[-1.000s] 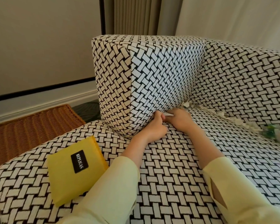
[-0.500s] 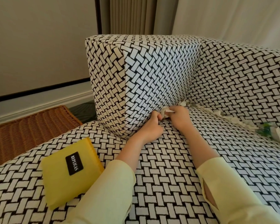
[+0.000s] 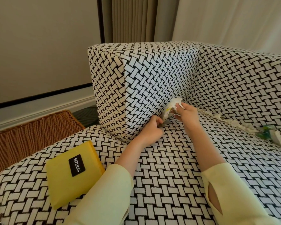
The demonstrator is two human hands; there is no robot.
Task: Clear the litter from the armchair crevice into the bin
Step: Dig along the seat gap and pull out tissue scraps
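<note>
I lean over a black-and-white woven-pattern armchair (image 3: 152, 82). My right hand (image 3: 187, 112) holds a crumpled white paper scrap (image 3: 172, 105) with yellow marks, lifted out of the crevice between armrest and seat. My left hand (image 3: 152, 129) sits at the crevice just below it, fingers pinched on the lower end of the scrap or the fabric; I cannot tell which. More white litter (image 3: 234, 127) and a green-blue wrapper (image 3: 266, 129) lie along the back crevice to the right. No bin is recognisable for certain.
A yellow pouch (image 3: 73, 174) with a black label lies on the seat's front left. A brown wicker basket (image 3: 31, 135) stands on the floor left of the chair. Wall, skirting and curtains are behind.
My right hand has pulled the white paper scrap up out of the crevice and raised it. My left hand stays at the crevice. The view has shifted slightly.
</note>
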